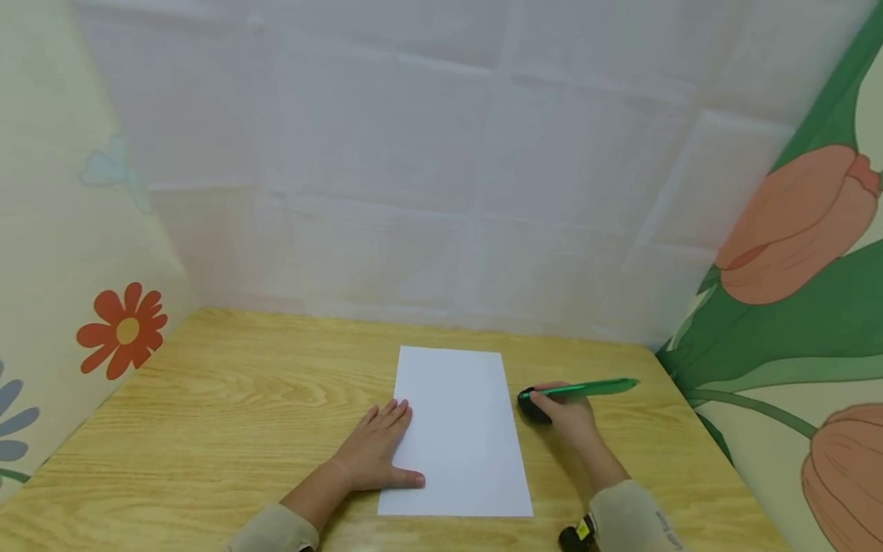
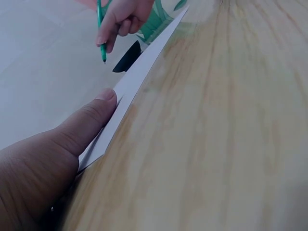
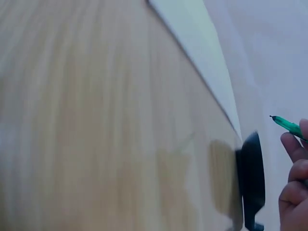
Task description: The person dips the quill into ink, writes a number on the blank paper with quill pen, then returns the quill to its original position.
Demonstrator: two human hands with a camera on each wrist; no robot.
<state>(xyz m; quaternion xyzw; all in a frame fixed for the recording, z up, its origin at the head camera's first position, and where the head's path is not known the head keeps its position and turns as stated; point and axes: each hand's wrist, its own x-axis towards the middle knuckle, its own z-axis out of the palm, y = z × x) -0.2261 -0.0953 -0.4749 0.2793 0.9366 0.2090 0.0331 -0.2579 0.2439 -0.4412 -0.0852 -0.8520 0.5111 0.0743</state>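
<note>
A white sheet of paper (image 1: pixel 458 429) lies on the wooden table (image 1: pixel 228 406). My left hand (image 1: pixel 375 452) lies flat with straight fingers on the sheet's left edge, the thumb (image 2: pixel 89 122) pressing its near part. My right hand (image 1: pixel 569 418) grips a green pen (image 1: pixel 586 389) just right of the sheet, the pen's tip (image 2: pixel 104 60) pointing toward the paper. Under that hand sits a small black round object (image 1: pixel 533 410), seen from the side as a dark disc (image 3: pixel 252 180). The green pen (image 3: pixel 288 126) pokes out past my fingers (image 3: pixel 294 163).
Pale quilted cloth (image 1: pixel 441 153) hangs behind the table. Flower-printed walls stand at the left (image 1: pixel 124 330) and right (image 1: pixel 793 230). A black and yellow wrist device (image 1: pixel 578 534) sits on my right sleeve.
</note>
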